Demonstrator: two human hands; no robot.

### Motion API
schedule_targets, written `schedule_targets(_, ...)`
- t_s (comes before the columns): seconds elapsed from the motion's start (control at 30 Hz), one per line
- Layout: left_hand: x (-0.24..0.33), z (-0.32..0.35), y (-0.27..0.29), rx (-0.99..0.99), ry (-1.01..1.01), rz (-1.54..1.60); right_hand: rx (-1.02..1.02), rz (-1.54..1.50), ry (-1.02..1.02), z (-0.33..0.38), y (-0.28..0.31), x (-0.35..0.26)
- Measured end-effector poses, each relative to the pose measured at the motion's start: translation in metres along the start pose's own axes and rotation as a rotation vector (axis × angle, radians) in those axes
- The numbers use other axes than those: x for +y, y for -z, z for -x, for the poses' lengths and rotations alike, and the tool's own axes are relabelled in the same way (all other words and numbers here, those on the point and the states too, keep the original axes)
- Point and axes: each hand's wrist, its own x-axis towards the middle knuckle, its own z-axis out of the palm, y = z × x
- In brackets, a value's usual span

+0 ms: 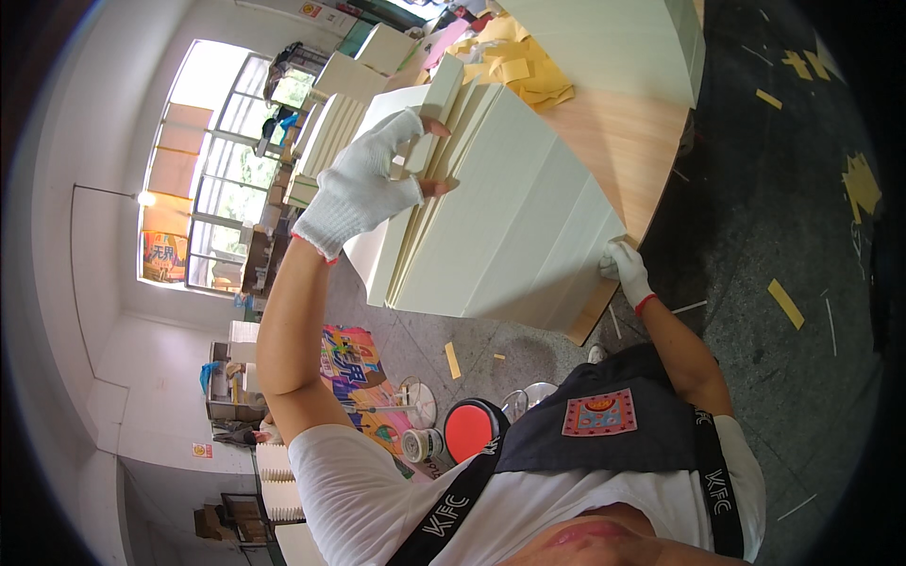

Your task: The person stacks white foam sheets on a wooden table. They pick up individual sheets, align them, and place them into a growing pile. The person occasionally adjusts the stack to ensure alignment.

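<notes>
A thick stack of cream-white sheets or boards [510,217] stands in front of me, its long layered side facing me. On its left part lies my left hand [363,179], in a white knit glove with bare fingertips and a red cuff. Thumb and fingers are spread apart, the tips touching the layer edges beside a narrow gap. My right hand [625,266], also in a white glove with a red cuff, is at the stack's lower right corner. Its fingers are curled against the corner; the far side of its grip is hidden.
A wooden tabletop [632,141] carries the stack, another tall pale stack [623,42] and yellow paper scraps [524,71]. More pale stacks [330,127] stand toward the windows. Yellow strips [785,304] litter the dark floor. A red round-topped stool [469,431] is near my body.
</notes>
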Motion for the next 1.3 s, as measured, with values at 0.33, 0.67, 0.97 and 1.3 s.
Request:
schedule_targets(0.33,-0.009,-0.001,0.001,-0.016,-0.089,0.025,0.003,0.024,0.003,0.002,0.0,0.001)
schedule_targets(0.67,-0.022,-0.005,0.006,-0.065,-0.058,0.146,0.003,0.004,-0.005,0.004,-0.002,-0.002)
schedule_targets(0.97,-0.011,0.001,0.0,-0.005,-0.089,0.121,-0.022,-0.029,0.001,0.004,-0.003,-0.003)
schedule_targets(1.3,-0.004,-0.002,-0.003,-0.025,-0.043,0.088,-0.017,0.005,0.018,0.005,-0.001,-0.003)
